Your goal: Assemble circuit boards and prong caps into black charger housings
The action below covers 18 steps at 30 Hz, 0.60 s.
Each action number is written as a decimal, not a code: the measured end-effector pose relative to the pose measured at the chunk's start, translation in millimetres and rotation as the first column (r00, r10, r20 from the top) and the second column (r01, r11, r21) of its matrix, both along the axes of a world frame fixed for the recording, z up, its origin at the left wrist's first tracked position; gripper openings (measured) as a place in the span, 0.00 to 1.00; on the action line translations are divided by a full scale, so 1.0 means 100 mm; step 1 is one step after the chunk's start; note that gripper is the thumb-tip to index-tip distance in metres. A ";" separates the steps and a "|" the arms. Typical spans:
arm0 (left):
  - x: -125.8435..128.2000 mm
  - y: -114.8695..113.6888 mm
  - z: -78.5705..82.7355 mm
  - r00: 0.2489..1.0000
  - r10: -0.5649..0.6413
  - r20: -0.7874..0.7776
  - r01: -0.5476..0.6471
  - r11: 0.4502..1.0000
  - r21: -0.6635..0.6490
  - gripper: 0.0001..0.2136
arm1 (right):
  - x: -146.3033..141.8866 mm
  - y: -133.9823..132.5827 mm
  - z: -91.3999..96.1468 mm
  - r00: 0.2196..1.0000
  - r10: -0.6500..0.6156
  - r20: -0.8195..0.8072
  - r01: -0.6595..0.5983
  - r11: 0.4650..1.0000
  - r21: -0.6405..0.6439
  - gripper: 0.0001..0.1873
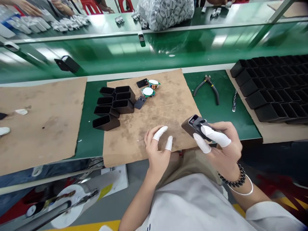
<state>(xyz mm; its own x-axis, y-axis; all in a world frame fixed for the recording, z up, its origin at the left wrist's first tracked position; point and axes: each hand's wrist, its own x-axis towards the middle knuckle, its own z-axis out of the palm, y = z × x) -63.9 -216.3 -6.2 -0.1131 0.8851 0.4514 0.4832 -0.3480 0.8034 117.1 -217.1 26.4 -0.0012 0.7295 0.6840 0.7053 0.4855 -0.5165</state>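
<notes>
— Head view, right side first: right hand [221, 149] clasped round a dark housing [196, 125], held in the air just above the near edge of the cardboard mat [168, 106]; white-cotted fingertips [211, 134] pressed onto an insert at its open end.

— And the left?

— Left hand [157, 150] empty, resting at the mat's near edge; fingers loosely curled, gripping nothing, two cots showing.

— Further back on the mat?

— A cluster of empty black shells [113, 104] lying on their sides, touching one another; just beside them, small circuit boards with white discs [148, 91] and dark caps; cutters [209, 86] and tweezers [234, 100] on the green bench [204, 106] to the right, well apart from the hands; a tray of more black shells [276, 89] at far right.

— Advice on doing it well?

— Probably best to keep the housing steady and square to the thumb; press evenly rather than at one corner; bring the idle hand up for support if the insert tilts; cannot tell whether already seated flush.
</notes>
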 end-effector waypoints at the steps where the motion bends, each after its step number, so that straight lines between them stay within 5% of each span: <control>1: 0.00 0.00 0.01 1.000 -0.002 0.003 0.002 1.000 -0.002 0.14 | -0.01 0.01 -0.03 1.000 0.024 0.014 -0.024 1.000 0.001 0.13; 5: 0.01 0.00 0.04 0.992 -0.103 -0.070 0.098 0.992 -0.078 0.22 | -0.02 0.07 -0.19 0.984 0.147 0.102 -0.137 0.986 -0.098 0.09; 9: 0.13 -0.03 0.03 0.955 -0.224 -0.195 0.190 0.966 -0.175 0.37 | 0.00 0.06 -0.22 0.988 0.127 0.086 -0.118 0.988 -0.104 0.09; 14: 0.26 -0.01 -0.04 0.980 -0.099 -0.170 0.065 0.979 -0.194 0.30 | -0.04 -0.04 -0.14 0.993 0.116 0.034 -0.113 0.990 -0.080 0.11; 18: 0.28 0.01 -0.06 0.981 -0.094 -0.170 0.076 0.991 -0.106 0.28 | -0.10 -0.10 -0.16 0.996 0.077 0.033 -0.077 0.997 -0.028 0.18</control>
<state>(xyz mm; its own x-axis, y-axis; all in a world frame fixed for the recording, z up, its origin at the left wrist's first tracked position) -36.1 -215.0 -11.7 0.0371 0.9293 0.3675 0.5911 -0.3169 0.7418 106.9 -226.9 10.4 -0.0811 0.7442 0.6630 0.6838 0.5255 -0.5062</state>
